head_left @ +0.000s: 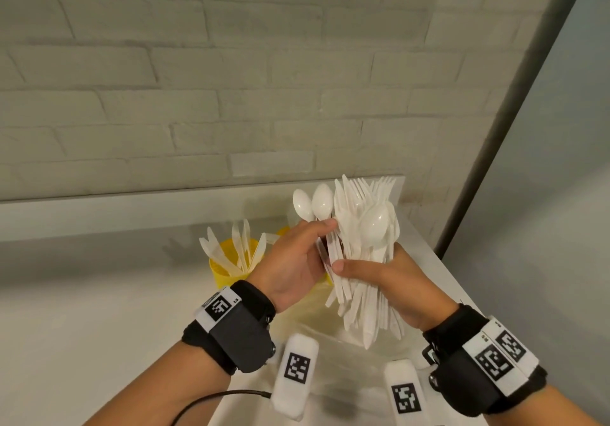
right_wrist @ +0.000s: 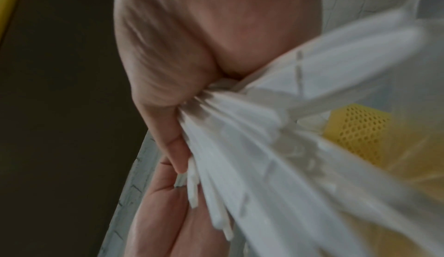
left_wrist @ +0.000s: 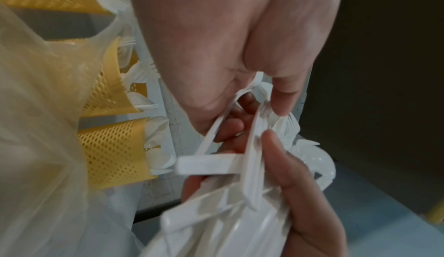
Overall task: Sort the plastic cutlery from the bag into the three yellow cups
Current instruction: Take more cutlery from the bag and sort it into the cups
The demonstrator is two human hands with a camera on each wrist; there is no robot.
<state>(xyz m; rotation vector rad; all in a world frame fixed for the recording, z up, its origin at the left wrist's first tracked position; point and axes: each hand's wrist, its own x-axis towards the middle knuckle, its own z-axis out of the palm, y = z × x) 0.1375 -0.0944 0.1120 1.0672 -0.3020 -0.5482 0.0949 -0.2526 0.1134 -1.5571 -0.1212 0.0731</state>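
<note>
My right hand [head_left: 363, 270] grips a thick bundle of white plastic cutlery [head_left: 366, 227], forks and spoons mixed, upright above the table. At the bundle's left side my left hand [head_left: 317, 237] pinches the handles of two spoons [head_left: 313, 206], which stand apart from the rest. In the left wrist view the left thumb [left_wrist: 283, 98] presses on thin handles [left_wrist: 252, 147]. One yellow mesh cup [head_left: 227, 264] holding several knives stands at the left. A second cup [head_left: 282, 231] peeks out behind the left hand. All three cups [left_wrist: 113, 154] show in the left wrist view. The clear bag [head_left: 346, 359] lies below the hands.
The white table [head_left: 99, 326] ends at a brick wall [head_left: 231, 79] behind and at an edge on the right [head_left: 439, 260]. A black cable [head_left: 214, 399] runs by my left forearm. The bag's film [right_wrist: 360, 52] covers much of the right wrist view.
</note>
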